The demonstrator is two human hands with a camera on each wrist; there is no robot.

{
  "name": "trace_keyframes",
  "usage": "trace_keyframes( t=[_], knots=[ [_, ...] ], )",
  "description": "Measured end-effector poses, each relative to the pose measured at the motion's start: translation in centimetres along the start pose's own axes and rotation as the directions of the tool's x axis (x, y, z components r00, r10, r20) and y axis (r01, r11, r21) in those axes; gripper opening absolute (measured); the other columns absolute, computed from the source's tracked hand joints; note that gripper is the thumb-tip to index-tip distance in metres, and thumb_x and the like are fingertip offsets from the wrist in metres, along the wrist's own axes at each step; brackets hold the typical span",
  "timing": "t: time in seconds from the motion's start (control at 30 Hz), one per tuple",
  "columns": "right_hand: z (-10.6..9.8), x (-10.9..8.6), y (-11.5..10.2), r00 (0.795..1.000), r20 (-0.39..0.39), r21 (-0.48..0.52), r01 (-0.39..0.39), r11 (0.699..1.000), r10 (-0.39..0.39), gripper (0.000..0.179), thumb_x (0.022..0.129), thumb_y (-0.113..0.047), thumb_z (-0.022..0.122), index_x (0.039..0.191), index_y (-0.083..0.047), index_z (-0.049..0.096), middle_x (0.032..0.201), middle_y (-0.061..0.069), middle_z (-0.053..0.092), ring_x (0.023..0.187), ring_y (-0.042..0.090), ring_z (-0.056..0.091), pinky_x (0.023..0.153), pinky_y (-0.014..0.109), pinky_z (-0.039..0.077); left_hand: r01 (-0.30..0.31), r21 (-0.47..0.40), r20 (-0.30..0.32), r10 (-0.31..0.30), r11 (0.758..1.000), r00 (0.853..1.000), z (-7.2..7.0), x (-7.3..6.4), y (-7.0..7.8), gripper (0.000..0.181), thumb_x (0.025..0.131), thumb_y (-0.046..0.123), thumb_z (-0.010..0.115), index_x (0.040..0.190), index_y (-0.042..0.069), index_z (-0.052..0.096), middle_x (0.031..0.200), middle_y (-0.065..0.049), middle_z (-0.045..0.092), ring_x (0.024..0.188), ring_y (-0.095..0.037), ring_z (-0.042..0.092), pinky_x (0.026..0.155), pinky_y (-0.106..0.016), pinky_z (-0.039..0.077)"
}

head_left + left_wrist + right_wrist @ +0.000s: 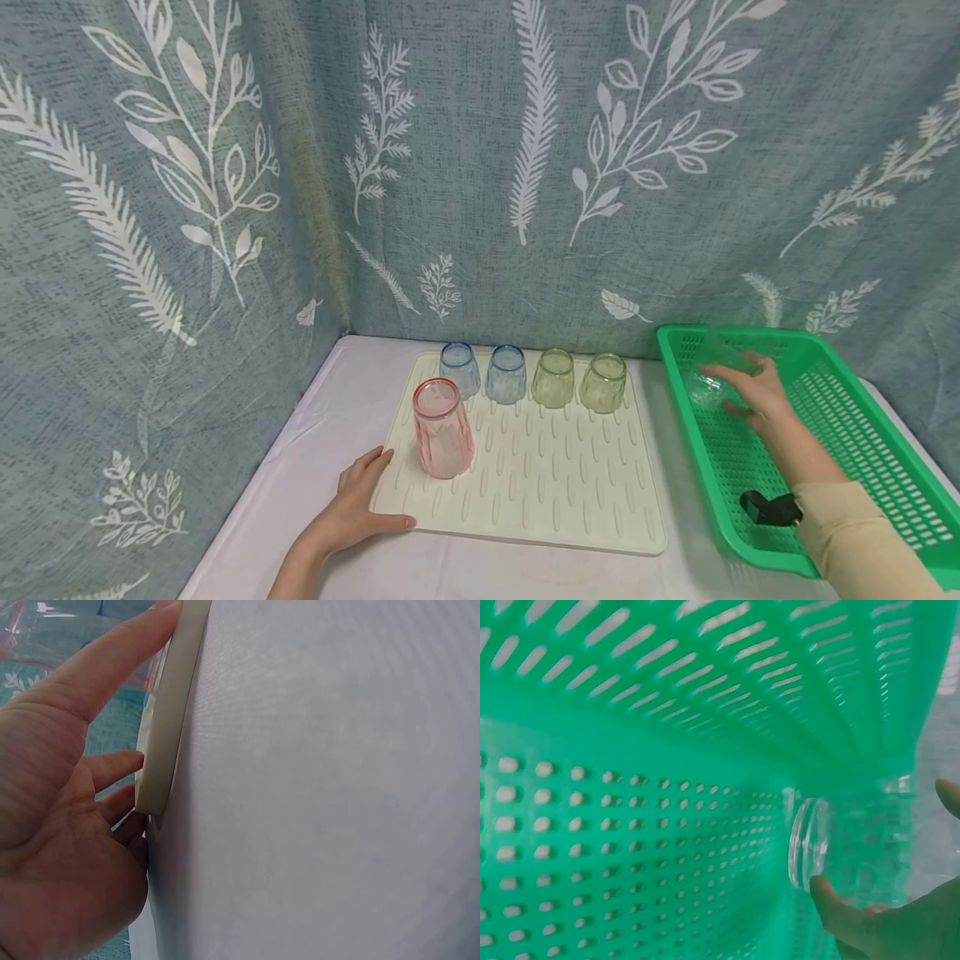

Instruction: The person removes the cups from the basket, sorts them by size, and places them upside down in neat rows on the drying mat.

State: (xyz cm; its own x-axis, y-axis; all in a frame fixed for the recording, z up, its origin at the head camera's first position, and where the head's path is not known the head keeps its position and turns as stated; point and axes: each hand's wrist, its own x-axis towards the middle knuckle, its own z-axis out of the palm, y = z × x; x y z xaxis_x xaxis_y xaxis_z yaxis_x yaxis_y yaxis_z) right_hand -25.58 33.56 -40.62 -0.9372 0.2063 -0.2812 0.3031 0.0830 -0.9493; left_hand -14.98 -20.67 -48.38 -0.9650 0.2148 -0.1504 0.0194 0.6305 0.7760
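Note:
My left hand [348, 512] rests at the near left corner of a cream ribbed mat [555, 492]. Its thumb lies along the front edge, its fingers against the left edge. Upside down near that hand stands a taller pink glass [446, 437]. Behind it, along the mat's back, stand two blue glasses [459, 375] and two green glasses [555, 383]. My right hand [757, 396] reaches into a green basket [693, 475], fingers spread beside a clear glass [855, 844]. In the right wrist view one fingertip meets the glass near its rim; another finger stays apart.
The basket's perforated walls rise around the right hand, to the right of the mat. A black device [768, 508] sits at the right wrist by the cream sleeve [862, 542]. White cloth [300, 450] covers the table. A leaf-patterned curtain [465, 167] hangs behind.

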Motion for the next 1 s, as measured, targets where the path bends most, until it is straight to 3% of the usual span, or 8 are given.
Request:
trace_keyframes(
  t=[0.27,0.53,0.73,0.9,1.0],
  knots=[
    [0.9,-1.3,-1.9,0.994,-0.100,0.022,0.056,0.998,-0.054,0.107,0.087,-0.038,0.074,0.156,-0.016,-0.006,0.158,0.018,-0.004,0.145,0.037,0.008,0.114,0.056,0.022,-0.003,0.000,-0.001,0.003,1.000,1.000,0.0,0.0,0.2,0.108,0.071,0.033,0.087,0.151,-0.004,0.024,0.156,-0.024,0.014,0.140,-0.046,0.005,0.106,-0.069,0.019],
    [1.6,-2.2,-3.3,0.972,-0.218,0.033,0.103,0.994,-0.093,0.101,0.083,-0.044,0.076,0.156,-0.022,0.010,0.145,0.007,0.020,0.138,0.026,0.021,0.112,0.048,0.030,0.007,-0.003,-0.001,-0.007,1.000,1.000,0.0,0.0,0.2,0.108,0.071,0.033,0.087,0.151,-0.003,0.025,0.156,-0.024,0.013,0.140,-0.046,0.005,0.106,-0.069,0.020],
    [2.2,-3.4,-4.1,0.965,-0.231,0.018,0.133,0.991,-0.125,0.098,0.082,-0.046,0.076,0.156,-0.025,0.015,0.149,0.009,0.018,0.139,0.026,0.022,0.110,0.045,0.031,0.004,-0.006,0.006,-0.004,1.000,1.000,0.0,0.0,0.0,0.108,0.072,0.033,0.087,0.151,-0.003,0.024,0.156,-0.024,0.013,0.140,-0.046,0.004,0.106,-0.069,0.019],
    [3.0,-4.6,-5.0,0.967,-0.200,0.003,0.161,0.987,-0.157,0.095,0.082,-0.045,0.077,0.155,-0.025,0.019,0.147,0.008,0.021,0.121,0.019,0.037,0.101,0.039,0.036,0.003,-0.003,0.008,-0.003,1.000,1.000,0.0,0.2,-0.2,0.109,0.071,0.033,0.087,0.152,-0.003,0.023,0.156,-0.025,0.013,0.140,-0.046,0.004,0.107,-0.069,0.018],
    [3.5,-5.5,-5.3,0.971,-0.154,0.007,0.185,0.983,-0.182,0.096,0.083,-0.043,0.076,0.156,-0.024,0.017,0.137,-0.001,0.029,0.112,0.013,0.040,0.099,0.037,0.037,0.003,-0.004,0.007,-0.003,1.000,1.000,0.1,0.2,-0.3,0.109,0.071,0.033,0.087,0.152,-0.003,0.023,0.156,-0.025,0.012,0.140,-0.046,0.003,0.107,-0.069,0.018]
  ],
)
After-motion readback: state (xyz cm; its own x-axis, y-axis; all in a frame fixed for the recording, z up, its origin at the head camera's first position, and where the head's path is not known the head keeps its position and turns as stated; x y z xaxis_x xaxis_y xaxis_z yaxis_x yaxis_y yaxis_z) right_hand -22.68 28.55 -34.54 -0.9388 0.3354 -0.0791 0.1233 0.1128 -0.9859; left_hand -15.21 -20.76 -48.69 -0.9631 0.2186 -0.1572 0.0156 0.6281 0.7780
